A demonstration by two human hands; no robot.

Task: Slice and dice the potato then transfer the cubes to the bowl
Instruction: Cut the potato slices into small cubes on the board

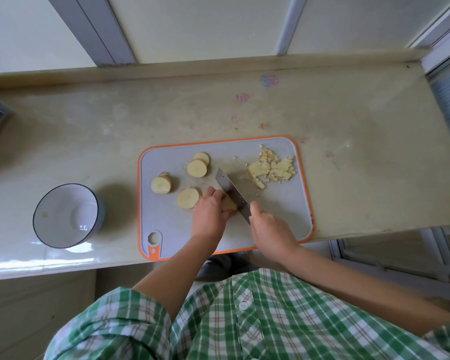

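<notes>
Head view, looking down. Left hand (pixel 209 213): palm down over the near middle of the cutting board (pixel 291 216), fingers curled over a potato piece (pixel 229 204) and pinning it to the board; knuckles sit close against the flat of the knife (pixel 231 194). Right hand (pixel 266 229): closed round the knife handle, which is hidden inside the fist, with one digit laid forward at the base of the blade. Blade runs diagonally away and to the left, edge down at the right side of the held piece. Both forearms are bare and come in from a green checked shirt (pixel 244 320).

Board: grey with an orange rim, lying at the near edge of the worktop (pixel 348 120), right of centre, its near edge overhanging slightly. On the board's left half lie four round potato slices (pixel 188 198), flat and pale, two of them overlapping at the far side. At its far right corner lies a heap of potato cubes (pixel 278 169) with one larger uncut chunk against it.

Bowl (pixel 37 203): white with a dark rim, upright, near the worktop's near edge, left of the board and apart from it. Contents: one small yellowish speck on the inner wall; cannot tell what it is.
</notes>
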